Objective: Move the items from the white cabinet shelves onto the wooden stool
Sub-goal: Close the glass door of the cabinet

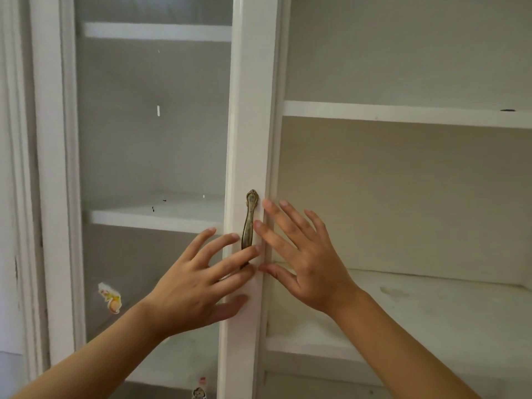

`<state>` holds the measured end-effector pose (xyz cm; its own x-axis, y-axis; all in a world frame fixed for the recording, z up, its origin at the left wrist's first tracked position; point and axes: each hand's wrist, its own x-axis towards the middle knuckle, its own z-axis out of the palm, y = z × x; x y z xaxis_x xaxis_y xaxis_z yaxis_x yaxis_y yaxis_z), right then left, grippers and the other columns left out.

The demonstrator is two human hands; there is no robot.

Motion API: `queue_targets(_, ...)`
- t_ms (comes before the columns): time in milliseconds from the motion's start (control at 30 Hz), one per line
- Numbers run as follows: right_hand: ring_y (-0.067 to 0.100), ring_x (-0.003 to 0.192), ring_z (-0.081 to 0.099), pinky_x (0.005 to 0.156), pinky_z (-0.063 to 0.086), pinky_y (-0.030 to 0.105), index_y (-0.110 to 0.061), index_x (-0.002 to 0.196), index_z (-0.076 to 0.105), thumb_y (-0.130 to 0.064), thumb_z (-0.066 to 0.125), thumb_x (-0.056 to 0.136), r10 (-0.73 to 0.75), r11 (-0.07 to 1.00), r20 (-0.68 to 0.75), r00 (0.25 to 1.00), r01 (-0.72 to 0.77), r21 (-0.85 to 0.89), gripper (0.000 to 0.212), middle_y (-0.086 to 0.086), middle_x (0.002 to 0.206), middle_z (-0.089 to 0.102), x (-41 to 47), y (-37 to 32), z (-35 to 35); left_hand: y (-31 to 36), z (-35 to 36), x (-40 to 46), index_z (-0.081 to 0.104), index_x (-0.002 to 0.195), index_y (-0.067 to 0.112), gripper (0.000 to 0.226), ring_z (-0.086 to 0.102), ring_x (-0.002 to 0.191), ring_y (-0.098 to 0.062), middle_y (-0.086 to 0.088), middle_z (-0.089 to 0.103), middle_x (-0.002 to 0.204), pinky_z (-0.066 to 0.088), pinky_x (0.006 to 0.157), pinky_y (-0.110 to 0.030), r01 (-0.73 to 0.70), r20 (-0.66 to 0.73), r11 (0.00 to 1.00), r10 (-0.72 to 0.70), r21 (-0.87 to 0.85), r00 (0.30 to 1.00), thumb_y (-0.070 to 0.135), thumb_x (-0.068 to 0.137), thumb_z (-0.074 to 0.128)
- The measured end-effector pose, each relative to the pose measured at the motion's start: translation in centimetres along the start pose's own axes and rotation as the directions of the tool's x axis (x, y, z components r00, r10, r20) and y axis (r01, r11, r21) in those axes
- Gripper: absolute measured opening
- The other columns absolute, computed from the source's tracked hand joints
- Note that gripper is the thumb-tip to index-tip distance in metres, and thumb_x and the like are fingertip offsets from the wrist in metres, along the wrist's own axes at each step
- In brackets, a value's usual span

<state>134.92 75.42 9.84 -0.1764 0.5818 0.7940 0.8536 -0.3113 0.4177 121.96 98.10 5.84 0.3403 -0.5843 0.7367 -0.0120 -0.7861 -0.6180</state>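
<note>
Left hand [198, 286] and right hand [302, 260] are spreading flat, gripping nothing. Upright handle [248, 226] is lying between them on the door's [244, 110] right edge; left fingers nearer

Left hand [190, 286] and right hand [305, 260] raised, fingers [276, 214] spread.

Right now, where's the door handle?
Head view, just left of centre: the brass handle stands upright on the white door stile, between the left hand, whose fingers cross its lower end, and the right hand.

A single head-worn view is aimed forward, close up, at a white cabinet [250, 110] from arm's reach.
</note>
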Motion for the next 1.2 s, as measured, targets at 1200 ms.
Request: queue_targets(1200, 0.020, 0.164, 0.006, 0.126, 0.023, 0.055, -0.026, 0.166, 0.027, -0.054, 0.051, 0.104, 0.272, 0.960, 0.309, 0.911, -0.236, -0.148, 0.072, -0.004, 0.177, 0.007, -0.3, -8.1, -10.8, 0.2, -9.9, -2.4, 0.047, 0.153, 0.031, 0.057, 0.028, 0.157, -0.029, 0.002, 0.023, 0.173, 0.030, 0.123, -0.059, 0.154, 0.286, 0.963, -0.087, -0.220, 0.954, 0.053, 0.101, 0.048)
